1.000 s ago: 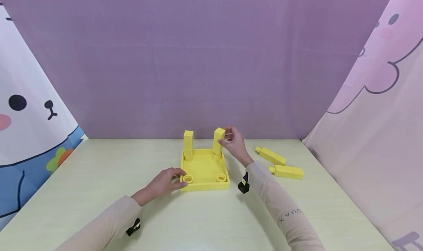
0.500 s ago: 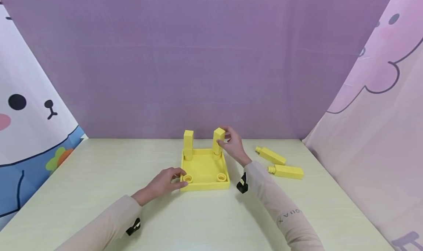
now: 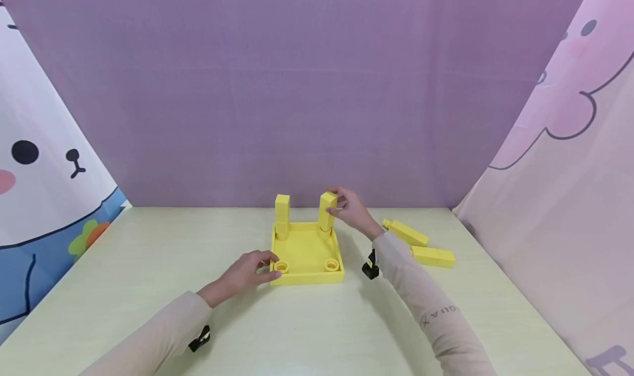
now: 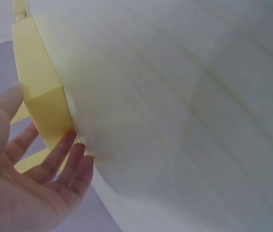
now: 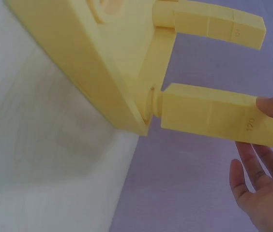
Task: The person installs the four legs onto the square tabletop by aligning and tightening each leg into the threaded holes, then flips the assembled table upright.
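A square yellow tray-like base with raised edges lies on the table, a round socket at each corner. One square yellow leg stands upright at its far left corner. At the far right corner my right hand pinches a second yellow leg near its top. In the right wrist view this leg bears the mark "120", and part of its threaded end shows at the socket. My left hand grips the base's near left corner, thumb and fingers on its walls. Both near sockets hold no leg.
Two more yellow legs, one behind and one in front, lie to the right of the base; my right sleeve covers the threaded end of the front one. A purple cloth hangs behind the table, with printed curtains at both sides.
My right hand shifts slightly around the top of the far right leg, and its wrist and forearm swing a little to the right. The left hand and the base stay put.
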Motion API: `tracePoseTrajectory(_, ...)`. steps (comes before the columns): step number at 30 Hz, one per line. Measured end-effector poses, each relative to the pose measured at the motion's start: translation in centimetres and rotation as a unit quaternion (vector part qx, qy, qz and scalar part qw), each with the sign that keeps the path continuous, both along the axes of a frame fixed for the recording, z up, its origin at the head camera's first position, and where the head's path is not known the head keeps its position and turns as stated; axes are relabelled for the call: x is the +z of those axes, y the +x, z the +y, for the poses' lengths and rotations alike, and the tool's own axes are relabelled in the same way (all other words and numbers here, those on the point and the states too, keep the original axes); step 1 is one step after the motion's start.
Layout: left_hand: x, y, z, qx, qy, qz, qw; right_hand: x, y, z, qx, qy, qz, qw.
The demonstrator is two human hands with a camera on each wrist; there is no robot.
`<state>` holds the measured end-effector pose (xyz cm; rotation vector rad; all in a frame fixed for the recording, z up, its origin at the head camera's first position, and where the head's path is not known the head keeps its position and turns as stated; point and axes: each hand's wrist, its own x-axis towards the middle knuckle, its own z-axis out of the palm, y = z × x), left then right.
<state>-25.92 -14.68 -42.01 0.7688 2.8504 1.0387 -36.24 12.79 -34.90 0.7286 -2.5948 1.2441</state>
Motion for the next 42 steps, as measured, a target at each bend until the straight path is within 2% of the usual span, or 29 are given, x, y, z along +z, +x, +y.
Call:
tracePoseTrajectory(8, -0.1, -0.1, 0.0, -0.001, 0.0, -0.001, 1.0, 1.1, -0.1, 0.4, 0.031, 0.034, 0.023, 0.999)
tracePoseTrajectory(13, 0.1, -0.1, 0.0, 0.004, -0.001, -0.008, 1.0, 1.6, -0.2, 0.5, 0.035, 0.054, 0.019, 0.998)
tracePoseTrajectory(17, 0.2, 0.0, 0.0, 0.006, -0.001, -0.01, 0.9999, 1.6, -0.3, 0.4, 0.025, 0.055, 0.024, 0.998)
tracePoseTrajectory(25, 0.1, 0.0, 0.0, 0.0, 0.003, -0.007, 1.0, 0.7, -0.2, 0.2, -0.03, 0.028, 0.07, 0.997)
tracePoseTrajectory(28, 0.1, 0.0, 0.0, -0.002, 0.003, -0.004, 1.0, 0.4, -0.3, 0.2, -0.038, 0.011, 0.066, 0.997)
tracePoseTrajectory(32, 0.1, 0.1, 0.0, -0.002, 0.006, -0.006, 1.0, 0.4, -0.3, 0.1, -0.04, 0.015, 0.057, 0.997)
tracePoseTrajectory(42, -0.1, 0.0, 0.0, 0.005, 0.002, -0.003, 1.0, 1.6, -0.7, 0.2, 0.007, 0.063, 0.049, 0.997)
